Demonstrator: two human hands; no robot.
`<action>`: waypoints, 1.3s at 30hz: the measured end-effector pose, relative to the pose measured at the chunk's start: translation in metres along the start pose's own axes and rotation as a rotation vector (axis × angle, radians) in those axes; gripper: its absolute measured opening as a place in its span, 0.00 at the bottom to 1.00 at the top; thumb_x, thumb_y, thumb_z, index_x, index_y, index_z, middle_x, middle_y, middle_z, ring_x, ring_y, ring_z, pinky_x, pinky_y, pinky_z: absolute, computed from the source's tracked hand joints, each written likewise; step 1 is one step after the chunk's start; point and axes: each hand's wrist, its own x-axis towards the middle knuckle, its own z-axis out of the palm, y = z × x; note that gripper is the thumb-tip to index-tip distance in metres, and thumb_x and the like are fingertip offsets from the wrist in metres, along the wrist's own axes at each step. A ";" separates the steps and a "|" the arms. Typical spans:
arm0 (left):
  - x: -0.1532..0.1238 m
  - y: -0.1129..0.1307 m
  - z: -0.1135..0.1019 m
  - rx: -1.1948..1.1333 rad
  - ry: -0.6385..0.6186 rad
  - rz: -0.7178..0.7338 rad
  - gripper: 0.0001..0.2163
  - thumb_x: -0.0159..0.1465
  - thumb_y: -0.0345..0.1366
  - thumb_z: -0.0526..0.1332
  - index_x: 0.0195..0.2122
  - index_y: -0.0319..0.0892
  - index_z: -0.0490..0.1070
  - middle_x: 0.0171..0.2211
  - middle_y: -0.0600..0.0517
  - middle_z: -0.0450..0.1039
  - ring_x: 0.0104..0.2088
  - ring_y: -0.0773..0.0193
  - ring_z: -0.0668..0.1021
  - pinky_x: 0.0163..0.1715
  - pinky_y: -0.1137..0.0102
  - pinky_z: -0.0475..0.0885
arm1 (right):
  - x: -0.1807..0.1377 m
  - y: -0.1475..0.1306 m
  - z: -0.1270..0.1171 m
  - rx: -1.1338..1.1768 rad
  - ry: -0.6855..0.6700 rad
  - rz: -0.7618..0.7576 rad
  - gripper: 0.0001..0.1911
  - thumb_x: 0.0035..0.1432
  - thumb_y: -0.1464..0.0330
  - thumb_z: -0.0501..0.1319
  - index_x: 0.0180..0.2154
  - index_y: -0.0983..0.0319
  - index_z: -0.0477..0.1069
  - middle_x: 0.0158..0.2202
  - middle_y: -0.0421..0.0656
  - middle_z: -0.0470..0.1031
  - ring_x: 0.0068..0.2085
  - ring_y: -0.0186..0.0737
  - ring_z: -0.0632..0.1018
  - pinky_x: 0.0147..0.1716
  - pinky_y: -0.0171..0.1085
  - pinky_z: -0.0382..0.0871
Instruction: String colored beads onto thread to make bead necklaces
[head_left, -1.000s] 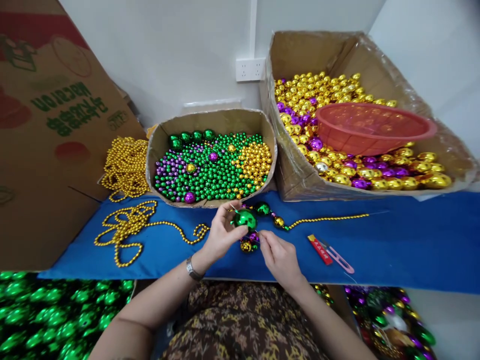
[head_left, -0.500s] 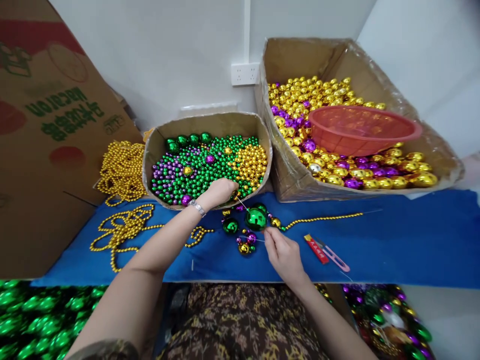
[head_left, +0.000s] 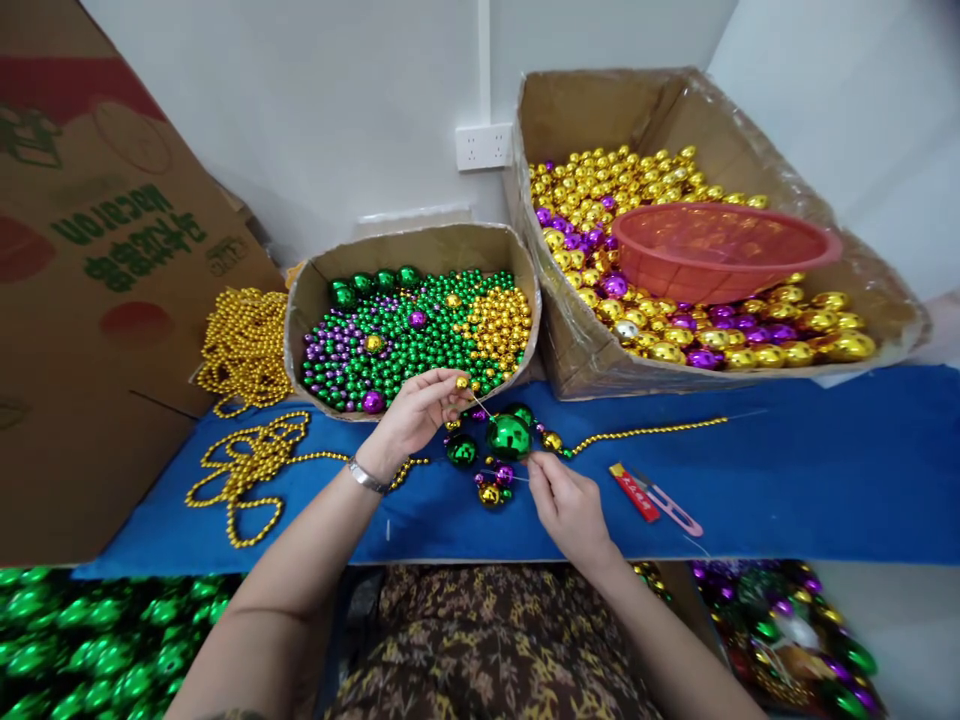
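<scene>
Cardboard sheet (head_left: 127, 230): leans at the left edge of the table; the green letters on it are upside down and not readable.
Table (head_left: 825, 470): blue cover, with open room at the right, past the cutter (head_left: 656, 498).
Big box (head_left: 570, 345): gold and purple balls, at the back right.
Small box (head_left: 298, 310): small beads, just behind the hands.
Right hand (head_left: 570, 505): near the front edge, fingertips pinched on the strand (head_left: 645, 432), just beside the green ball (head_left: 510, 436).
Left hand (head_left: 412, 415): fingertips closed on a gold bead (head_left: 463, 382), above the small box's front rim.
Cutter label: red, writing too small to read.
</scene>
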 end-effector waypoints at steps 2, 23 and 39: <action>-0.002 -0.001 0.001 -0.035 -0.008 -0.021 0.09 0.55 0.33 0.69 0.37 0.37 0.77 0.31 0.48 0.77 0.30 0.67 0.77 0.25 0.76 0.68 | 0.000 -0.001 0.000 -0.007 0.001 -0.008 0.11 0.68 0.69 0.50 0.37 0.61 0.70 0.28 0.42 0.78 0.27 0.35 0.78 0.29 0.32 0.67; -0.029 -0.032 0.020 0.554 -0.132 0.119 0.08 0.57 0.37 0.68 0.37 0.43 0.80 0.32 0.49 0.78 0.29 0.66 0.75 0.29 0.73 0.70 | -0.032 0.028 0.012 -0.026 -0.120 0.073 0.10 0.68 0.68 0.48 0.40 0.61 0.68 0.27 0.42 0.77 0.27 0.38 0.78 0.26 0.33 0.68; -0.043 -0.018 0.048 0.852 -0.206 0.551 0.07 0.64 0.36 0.62 0.37 0.39 0.78 0.32 0.48 0.79 0.33 0.64 0.78 0.34 0.71 0.72 | -0.008 0.010 0.004 0.146 -0.110 -0.026 0.12 0.68 0.69 0.52 0.48 0.60 0.71 0.42 0.47 0.79 0.43 0.40 0.80 0.43 0.37 0.75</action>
